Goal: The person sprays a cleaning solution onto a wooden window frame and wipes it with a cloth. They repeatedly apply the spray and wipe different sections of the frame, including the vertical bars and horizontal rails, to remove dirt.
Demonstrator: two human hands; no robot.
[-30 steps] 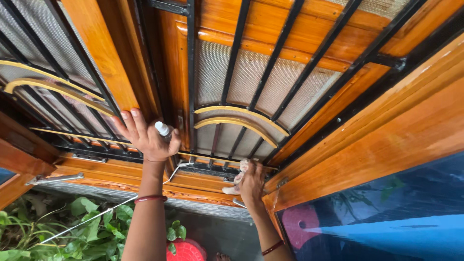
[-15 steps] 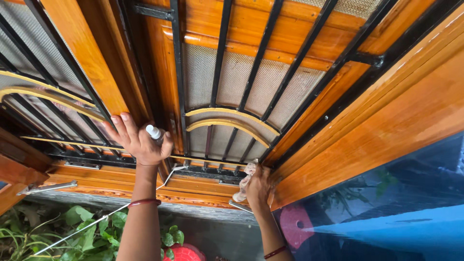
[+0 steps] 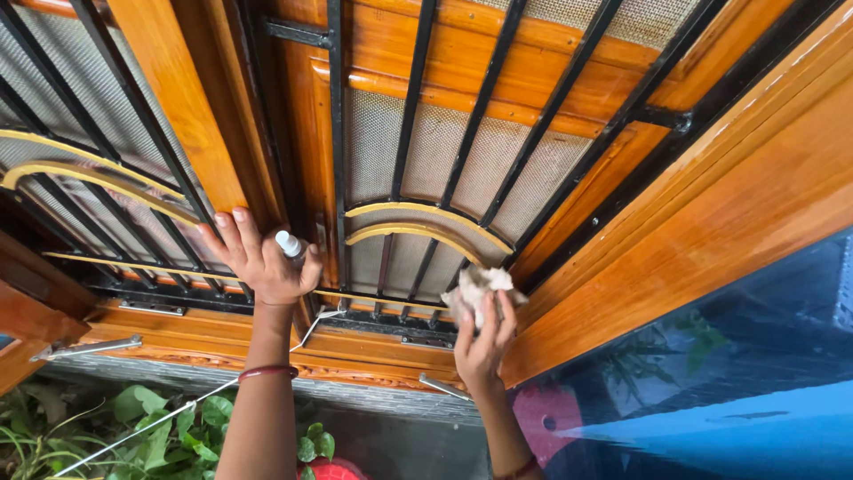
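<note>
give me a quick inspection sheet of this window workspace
surface: glossy orange wooden window frame with black metal grille bars and mesh behind.
job's things: crumpled pale cloth; small white-capped spray bottle.
clutter: silver metal stay on the sill.
grippers: left hand grips the bottle; right hand holds the cloth against the grille.
cables: thin white cord slanting below the sill.
surroundings: green leafy plants, blue sheet.

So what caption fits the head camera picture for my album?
Left hand holds a small white-capped bottle while right hand presses a crumpled cloth against black window bars.
</note>
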